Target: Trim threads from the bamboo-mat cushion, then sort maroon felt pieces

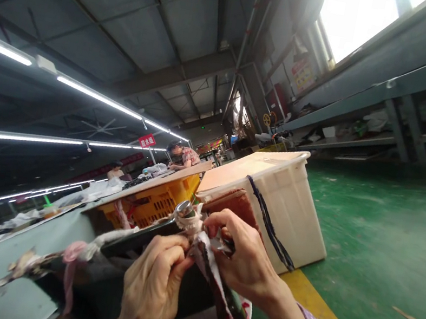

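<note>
The only view comes from a camera worn on the person's head, looking forward and down past both hands (195,261), which are close to the lens at the lower middle. It is tilted sideways, so the long edge of the tabletop (27,253) climbs slantwise from lower left toward the center. The view reaches far down the hall, takes in much of the ceiling (138,20) above, and shows the green floor (380,238) at right. No second view shares this scene.
</note>
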Demonstrator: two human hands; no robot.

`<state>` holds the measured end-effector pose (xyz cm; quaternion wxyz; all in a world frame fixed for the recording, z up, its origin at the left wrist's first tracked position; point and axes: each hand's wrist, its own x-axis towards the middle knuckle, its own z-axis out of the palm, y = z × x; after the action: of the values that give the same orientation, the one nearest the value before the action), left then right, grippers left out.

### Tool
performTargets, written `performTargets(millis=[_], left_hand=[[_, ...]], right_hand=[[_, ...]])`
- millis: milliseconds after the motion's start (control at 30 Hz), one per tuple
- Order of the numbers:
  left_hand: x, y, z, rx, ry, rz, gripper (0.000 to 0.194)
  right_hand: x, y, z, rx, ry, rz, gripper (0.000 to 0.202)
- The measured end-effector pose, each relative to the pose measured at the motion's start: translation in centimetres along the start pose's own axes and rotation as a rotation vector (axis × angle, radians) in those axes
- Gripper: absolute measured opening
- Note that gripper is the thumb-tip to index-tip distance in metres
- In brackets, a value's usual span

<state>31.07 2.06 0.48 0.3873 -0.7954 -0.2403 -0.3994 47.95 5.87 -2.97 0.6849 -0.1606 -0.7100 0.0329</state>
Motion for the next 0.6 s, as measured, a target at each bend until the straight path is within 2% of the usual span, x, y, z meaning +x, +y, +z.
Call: performTargets(millis=[100,233,300,400,533,600], left_hand=[[-0.2,0.1,-0.1,-0.064,-0.036,-0.062,0.002],[-0.1,0.3,-0.6,-0.052,-0.112,-0.19,0.017],[0.1,0.5,-1.0,-0.08,-0.169,-0.176,0.006],[0.2,0.7,-2.0,-0.27,-0.245,-0.13,0.022],[0.1,0.9,-3.3,-0.492,-0.24,-0.098,0.022],[0.1,0.9,-3.7,-0.567,-0.22,-0.086,0.019]], right_hand=[[0.2,0.0,-0.2,-0.015,0.01,-0.057,0.021],[0.2,-0.3,-0.1,-0.027,0.036,-0.081,0.018],[0.1,-0.4,0.1,-0.039,0.037,-0.079,0.015],[-0.2,-0.4,0.2,-0.066,0.022,-0.081,0.013],[-0.3,-0.1,0.0,-0.131,-0.042,-0.174,0.022],[-0.2,0.1,-0.1,-0.086,-0.046,-0.189,0.018]])
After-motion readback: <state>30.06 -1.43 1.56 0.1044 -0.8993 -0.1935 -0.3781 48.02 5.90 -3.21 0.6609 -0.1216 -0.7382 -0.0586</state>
